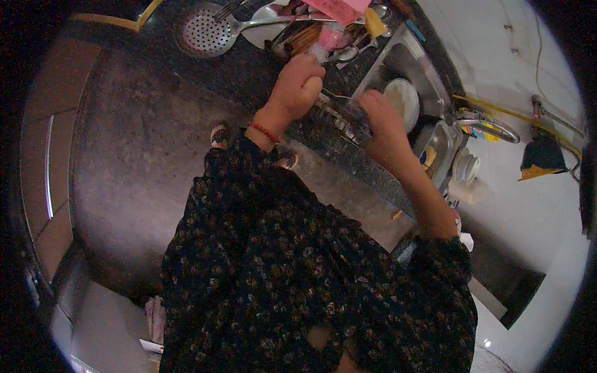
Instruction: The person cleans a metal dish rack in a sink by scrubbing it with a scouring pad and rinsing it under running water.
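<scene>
My left hand [298, 84], with a red bead bracelet at the wrist, is closed over the front of the dark speckled countertop [247, 79]. A thin, shiny metal utensil [336, 94] runs from its fingers toward my right hand [381, 119]. The right fingers are curled at the utensil's other end, blurred, so their hold is unclear. Just beyond my left hand lies a pile of cutlery with wooden chopsticks [305, 39], metal spoons [347, 53] and a pink plastic wrapper [332, 37]. A large perforated skimmer [208, 31] rests to its left.
A steel sink [415, 56] on the right holds a white plate [402, 105]. Beside it are a curved faucet [494, 128] and a stack of white bowls [466, 167]. A black-and-yellow object [543, 156] hangs at the white wall. Brown floor [135, 140] spreads to the left.
</scene>
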A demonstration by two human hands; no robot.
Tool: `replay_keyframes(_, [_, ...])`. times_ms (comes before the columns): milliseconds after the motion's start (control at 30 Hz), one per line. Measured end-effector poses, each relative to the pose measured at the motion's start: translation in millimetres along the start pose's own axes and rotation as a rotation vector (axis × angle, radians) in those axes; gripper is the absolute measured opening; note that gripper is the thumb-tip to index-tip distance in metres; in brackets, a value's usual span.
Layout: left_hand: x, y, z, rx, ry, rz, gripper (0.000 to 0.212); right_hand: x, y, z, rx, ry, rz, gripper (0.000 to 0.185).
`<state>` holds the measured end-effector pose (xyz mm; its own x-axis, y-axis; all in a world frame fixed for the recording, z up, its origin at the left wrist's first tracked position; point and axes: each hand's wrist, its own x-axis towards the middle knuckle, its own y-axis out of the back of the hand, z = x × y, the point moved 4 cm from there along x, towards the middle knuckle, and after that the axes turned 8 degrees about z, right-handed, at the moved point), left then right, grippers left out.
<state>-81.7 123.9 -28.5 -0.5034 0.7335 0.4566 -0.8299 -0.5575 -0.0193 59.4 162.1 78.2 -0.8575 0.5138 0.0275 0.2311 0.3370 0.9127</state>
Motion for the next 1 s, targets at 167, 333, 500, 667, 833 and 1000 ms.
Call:
replay_keyframes(167, [3.4, 4.3, 5.8, -0.009, -0.066, 0.075, 0.013, 19.3, -12.5, -6.8, 0.048, 0.008, 0.01, 0.034])
replay_keyframes(333, [3.5, 5.1, 8.7, 0.02, -0.063, 0.082, 0.011, 5.6, -5.2, 1.5, -0.022, -0.015, 0.003, 0.034])
replay_keyframes(500, [1.9, 2.2, 10.6, -0.001, -0.082, 0.081, 0.01, 28.1, -19.0, -11.7, 0.039, 0.061, 0.049, 0.032])
replay_keyframes(667, [0.5, 4.3, 4.9, 0.005, -0.022, 0.022, 0.008, -0.2, -2.5, 5.5, -0.042, -0.108, -0.065, 0.032])
replay_keyframes(833, [-0.4, -0.5, 3.0, 0.002, -0.09, 0.12, 0.009, 30.2, -14.6, -11.9, -0.001, 0.022, 0.059, 0.035])
replay_keyframes(1000, [1.4, 3.2, 5.6, 0.042, -0.018, -0.006, 0.01, 3.3, -4.4, 2.3, -0.018, -0.084, 0.059, 0.036])
